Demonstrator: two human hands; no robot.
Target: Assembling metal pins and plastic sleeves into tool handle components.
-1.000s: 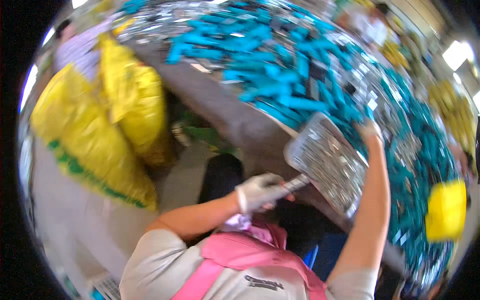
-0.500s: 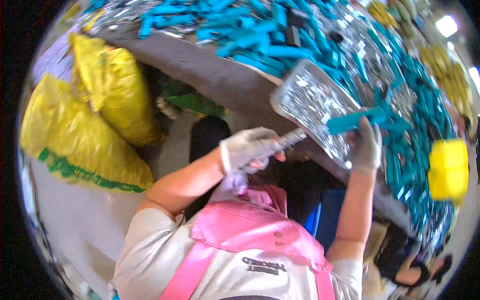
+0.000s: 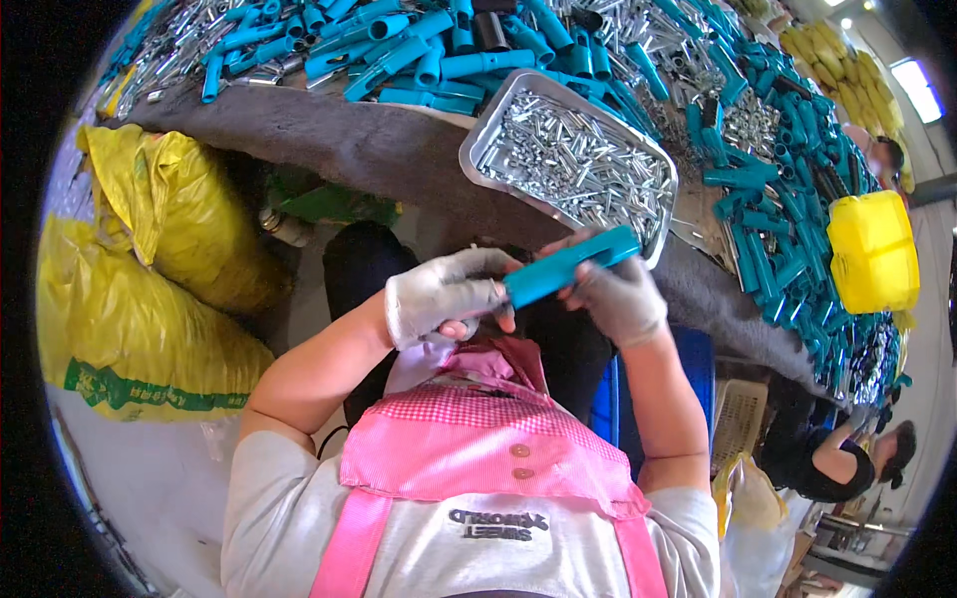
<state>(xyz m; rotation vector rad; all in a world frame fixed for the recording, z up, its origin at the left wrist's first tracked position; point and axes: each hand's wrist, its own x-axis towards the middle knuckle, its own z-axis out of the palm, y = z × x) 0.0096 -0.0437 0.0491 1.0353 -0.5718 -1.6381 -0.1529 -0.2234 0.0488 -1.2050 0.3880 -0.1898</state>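
Note:
My right hand [image 3: 620, 297], in a pale work glove, grips a teal plastic tube [image 3: 563, 271] with a slot near its far end. The tube slants across in front of my apron, its near end against the fingers of my left hand [image 3: 451, 296]. That gloved left hand is closed; the silvery metal rod it held a moment earlier is now hidden by the tube and fingers. Just beyond my hands, a clear plastic tray [image 3: 477, 171] full of small metal pins [image 3: 588, 149] rests at the table edge.
Heaps of teal tubes [image 3: 429, 60] and loose metal parts [image 3: 179, 45] cover the table. A yellow container [image 3: 873, 252] stands at the right. Yellow sacks [image 3: 150, 309] sit on the floor at left. A blue bin [image 3: 693, 374] and another person [image 3: 842, 463] are at right.
My right hand has brought the teal tube leftward from over the tray to my left hand. The metal rod sticking out of my left hand is no longer visible. The view has shifted.

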